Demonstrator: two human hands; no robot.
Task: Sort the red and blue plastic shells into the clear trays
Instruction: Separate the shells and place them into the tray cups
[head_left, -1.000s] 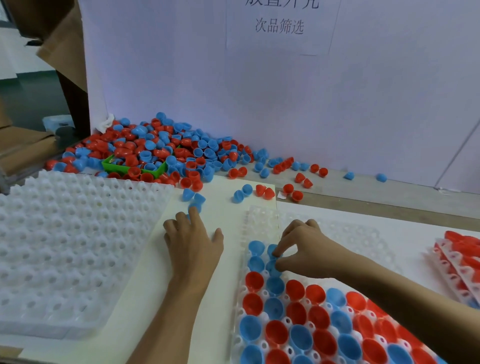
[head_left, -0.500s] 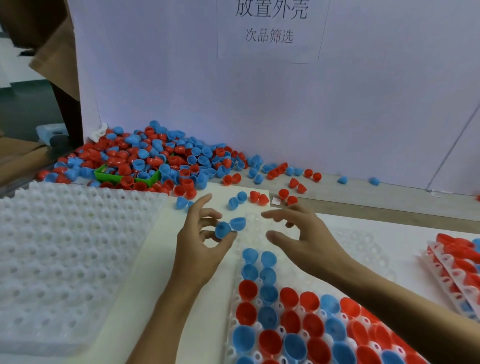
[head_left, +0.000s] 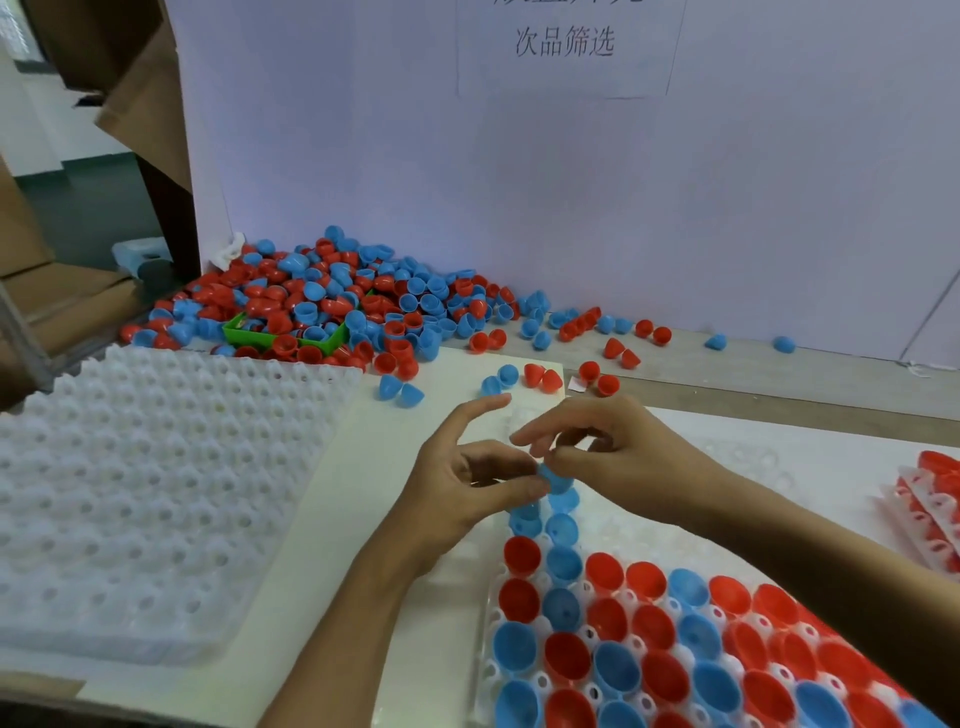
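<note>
A big heap of red and blue plastic shells (head_left: 332, 304) lies against the back wall. A clear tray (head_left: 737, 613) in front of me holds several red and blue shells, open side up. Both hands meet above its far end. My left hand (head_left: 467, 488) pinches a blue shell (head_left: 555, 479) between thumb and fingers, with the index finger stretched out. My right hand (head_left: 613, 457) has its fingertips on the same blue shell from the right. How many shells sit between the fingers is hidden.
A stack of empty white trays (head_left: 156, 483) fills the left side. A green bin (head_left: 283, 338) sits buried in the heap. Loose shells (head_left: 540, 376) lie just beyond my hands. Filled trays (head_left: 930, 499) poke in at the right edge.
My left hand picked blue shells off the table and carried them right. My right hand left the tray's shells, rose, and now meets the left hand at a blue shell.
</note>
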